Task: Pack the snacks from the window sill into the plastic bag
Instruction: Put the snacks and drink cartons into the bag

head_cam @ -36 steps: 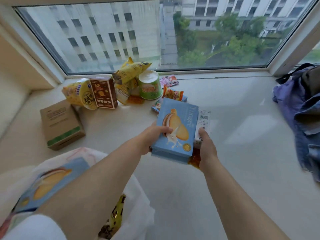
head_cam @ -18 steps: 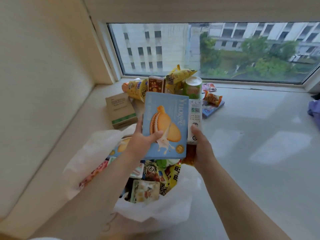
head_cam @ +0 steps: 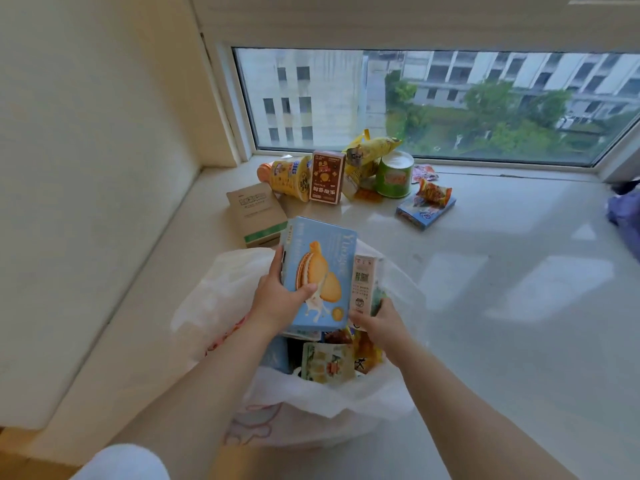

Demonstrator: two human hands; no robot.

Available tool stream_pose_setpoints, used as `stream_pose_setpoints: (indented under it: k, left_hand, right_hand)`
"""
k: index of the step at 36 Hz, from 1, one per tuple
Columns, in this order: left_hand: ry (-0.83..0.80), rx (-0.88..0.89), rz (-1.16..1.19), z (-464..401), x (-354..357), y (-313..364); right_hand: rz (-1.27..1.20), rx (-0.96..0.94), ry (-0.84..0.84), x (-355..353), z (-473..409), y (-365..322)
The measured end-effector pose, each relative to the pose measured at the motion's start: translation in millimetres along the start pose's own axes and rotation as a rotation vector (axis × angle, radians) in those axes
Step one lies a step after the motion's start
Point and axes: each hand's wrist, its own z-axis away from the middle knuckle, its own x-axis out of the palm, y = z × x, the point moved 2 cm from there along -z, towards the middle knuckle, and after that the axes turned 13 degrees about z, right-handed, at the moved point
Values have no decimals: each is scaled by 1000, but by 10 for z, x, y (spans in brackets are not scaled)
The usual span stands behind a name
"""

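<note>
My left hand (head_cam: 280, 299) grips a light blue biscuit box (head_cam: 320, 271) by its left edge, upright over the open mouth of the white plastic bag (head_cam: 311, 407). My right hand (head_cam: 379, 322) holds a slim white packet (head_cam: 363, 284) right beside the box, also above the bag. Inside the bag lie several snack packets (head_cam: 329, 362). Farther back on the window sill (head_cam: 502, 258) stand a yellow cup (head_cam: 289, 176), a brown carton (head_cam: 325, 181), yellow bags (head_cam: 370, 150), a green tub (head_cam: 394, 174), a flat blue box (head_cam: 424, 211) with an orange wrapper (head_cam: 433, 192) on it, and a cardboard box (head_cam: 256, 213).
A wall closes the sill on the left, the window glass runs along the back. Purple-blue cloth (head_cam: 623, 209) lies at the right edge. A small pink packet (head_cam: 424, 172) rests by the window frame.
Both hands brought the blue box and the white packet back from the snack pile to above the bag's mouth, and they now sit lower over it. My view turned left and down.
</note>
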Motion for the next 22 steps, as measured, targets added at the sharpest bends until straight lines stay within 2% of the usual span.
stream_pose_setpoints:
  k: [4, 7, 10, 12, 14, 17, 19, 20, 22]
  left_hand:
    - [-22, -8, -88, -76, 61, 32]
    - [-51, -22, -189, -55, 118, 41]
    - [-83, 12, -261, -58, 160, 41]
    - [-98, 43, -292, -66, 184, 53]
    - [-103, 68, -337, -58, 207, 55]
    - [-132, 93, -409, -14, 244, 44]
    - [-178, 92, -431, 24, 270, 29]
    - [-208, 85, -449, 51, 286, 25]
    - [-261, 83, -495, 103, 313, 5]
  right_hand:
    - [350, 79, 48, 20, 92, 135]
    - [522, 28, 140, 0, 166, 185]
    - [743, -115, 484, -122, 261, 156]
    - [766, -16, 668, -234, 295, 185]
    - [717, 244, 649, -322, 317, 249]
    - [631, 534, 445, -356, 285, 399]
    - [576, 566, 256, -306, 263, 476]
    - [537, 549, 217, -280, 253, 505]
    - [505, 512, 248, -291, 260, 519]
